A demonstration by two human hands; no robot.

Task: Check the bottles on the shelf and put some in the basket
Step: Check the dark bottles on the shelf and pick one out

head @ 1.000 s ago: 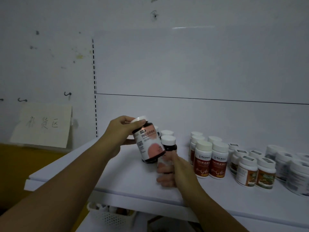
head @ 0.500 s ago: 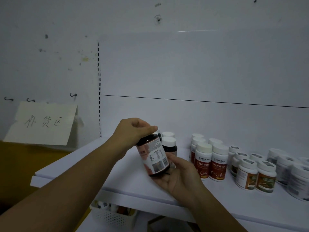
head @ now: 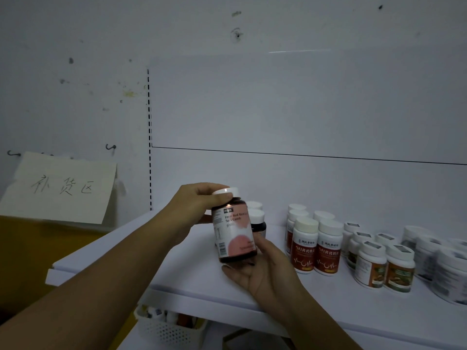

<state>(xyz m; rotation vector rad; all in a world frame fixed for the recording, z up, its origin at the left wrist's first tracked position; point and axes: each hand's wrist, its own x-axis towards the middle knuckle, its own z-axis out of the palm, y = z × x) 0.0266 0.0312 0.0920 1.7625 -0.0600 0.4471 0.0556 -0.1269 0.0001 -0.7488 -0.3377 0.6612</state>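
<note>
A dark bottle with a pink label and white cap is held upright above the white shelf. My left hand grips its cap from the left. Underneath, my right hand cups the bottle's base and lower right side, fingers curled round it. Just behind stand two more dark bottles with white caps. A white perforated basket with several items inside sits below the shelf's front edge, partly hidden.
To the right on the shelf stand white bottles with red labels, smaller bottles with orange-green labels and more white bottles at the far right. A handwritten paper sign hangs on the wall at left.
The bottle has been turned in my hands: its back label with small print faced me half a second ago, and its pink front label faces me now. My right hand moved under its base.
</note>
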